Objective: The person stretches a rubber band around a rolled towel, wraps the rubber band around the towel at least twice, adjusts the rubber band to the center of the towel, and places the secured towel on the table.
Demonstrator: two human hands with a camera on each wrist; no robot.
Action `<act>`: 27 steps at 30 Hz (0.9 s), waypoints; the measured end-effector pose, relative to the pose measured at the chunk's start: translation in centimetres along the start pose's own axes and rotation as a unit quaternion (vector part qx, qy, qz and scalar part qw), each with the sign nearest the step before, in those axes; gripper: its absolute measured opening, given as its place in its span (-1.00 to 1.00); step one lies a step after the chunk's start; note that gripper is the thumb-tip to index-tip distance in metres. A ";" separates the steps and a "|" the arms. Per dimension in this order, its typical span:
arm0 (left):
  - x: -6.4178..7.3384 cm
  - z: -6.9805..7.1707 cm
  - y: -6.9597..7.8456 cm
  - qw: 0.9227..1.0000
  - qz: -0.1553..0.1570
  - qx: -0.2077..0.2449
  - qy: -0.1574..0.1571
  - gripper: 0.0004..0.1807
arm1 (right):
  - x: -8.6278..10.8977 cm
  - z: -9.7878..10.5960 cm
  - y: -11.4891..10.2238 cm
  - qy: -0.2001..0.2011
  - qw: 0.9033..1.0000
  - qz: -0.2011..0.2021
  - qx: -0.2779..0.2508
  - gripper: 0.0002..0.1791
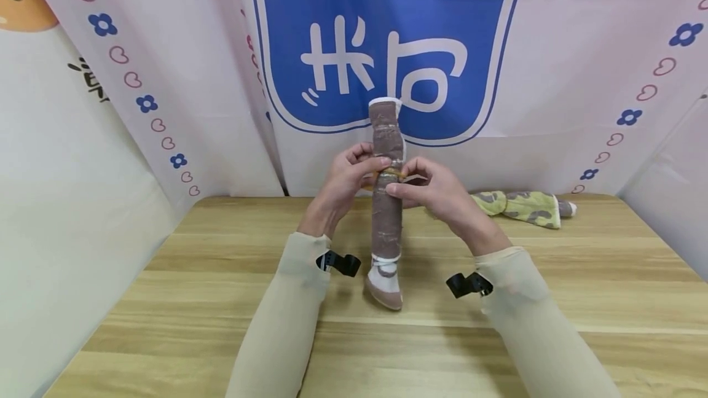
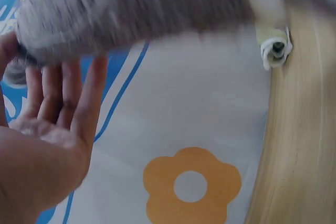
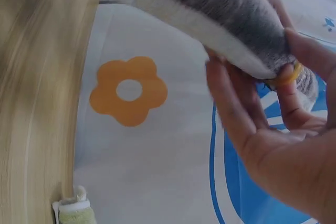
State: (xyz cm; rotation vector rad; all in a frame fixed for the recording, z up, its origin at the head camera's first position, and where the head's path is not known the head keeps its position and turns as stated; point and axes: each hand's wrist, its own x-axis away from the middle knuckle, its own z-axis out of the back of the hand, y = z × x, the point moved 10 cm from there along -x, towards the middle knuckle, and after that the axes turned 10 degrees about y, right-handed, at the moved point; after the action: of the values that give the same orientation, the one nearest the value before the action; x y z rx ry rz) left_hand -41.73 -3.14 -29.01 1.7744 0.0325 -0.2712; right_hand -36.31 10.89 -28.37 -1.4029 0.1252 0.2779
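Observation:
A long grey-brown rolled towel with white edging stands roughly upright over the table. A yellow rubber band circles its middle. From its lower end a white piece with a brown tip sticks out. My left hand holds the roll from the left, thumb across the front at the band and fingers behind. From the right, my right hand grips it at the same height, thumb just below the band. In the right wrist view, a fingertip touches the rubber band.
A yellow-green patterned roll, tied near its middle, lies at the table's back right. The wooden table meets a white printed cloth hanging behind it. Black wrist straps sit on both sleeves.

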 end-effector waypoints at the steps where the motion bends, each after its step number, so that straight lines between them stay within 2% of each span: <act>1: 0.0 0.2 0.1 1.000 -0.002 0.000 0.013 -0.84 | 0.0 0.0 -0.1 0.004 1.000 0.010 0.010 -0.72; 4: 0.1 0.6 0.3 0.998 -0.011 -0.014 0.053 -0.85 | 0.0 0.0 -0.6 0.027 0.997 0.057 0.053 -0.77; 6: 0.1 0.7 0.5 0.997 -0.015 -0.024 0.075 -0.83 | 0.2 -0.2 -1.5 0.045 0.990 0.106 0.084 -0.83; 8: 0.3 0.8 0.8 0.995 -0.022 -0.028 0.095 -0.81 | 0.5 -0.5 -2.4 0.063 0.978 0.159 0.120 -0.85; 11: 0.6 0.8 1.3 0.991 -0.044 -0.037 0.124 -0.78 | 1.1 -1.2 -3.6 0.088 0.954 0.230 0.173 -0.79; 13: 0.8 0.7 1.8 0.986 -0.067 -0.051 0.141 -0.76 | 1.3 -1.4 -3.9 0.100 0.942 0.254 0.194 -0.75; 14: 0.9 0.6 2.0 0.984 -0.077 -0.057 0.147 -0.75 | 1.4 -1.4 -4.0 0.104 0.940 0.257 0.197 -0.75; 16: 1.0 0.4 2.3 0.983 -0.091 -0.065 0.148 -0.73 | 1.3 -1.0 -3.9 0.106 0.945 0.248 0.186 -0.75; 18: 0.9 0.2 2.1 0.986 -0.086 -0.055 0.132 -0.67 | 1.0 -0.5 -3.7 0.097 0.955 0.229 0.161 -0.78; 23: 0.3 -0.2 0.6 0.999 -0.021 -0.016 0.047 -0.45 | 0.3 0.4 -2.6 0.051 0.986 0.145 0.070 -0.87; 25: 0.2 -0.4 0.1 1.000 0.001 -0.009 0.014 -0.45 | 0.1 0.6 -1.8 0.031 0.994 0.098 0.027 -0.90; 27: 0.1 -0.4 -0.4 1.000 0.018 -0.003 -0.009 -0.50 | -0.1 0.6 -1.0 0.014 0.998 0.052 -0.011 -0.91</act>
State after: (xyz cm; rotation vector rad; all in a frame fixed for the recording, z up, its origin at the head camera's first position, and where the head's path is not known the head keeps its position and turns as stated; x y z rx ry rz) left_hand -41.61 -2.66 -29.32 1.7653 -0.0111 -0.2598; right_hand -36.23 11.36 -27.31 -1.4239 0.2202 0.3466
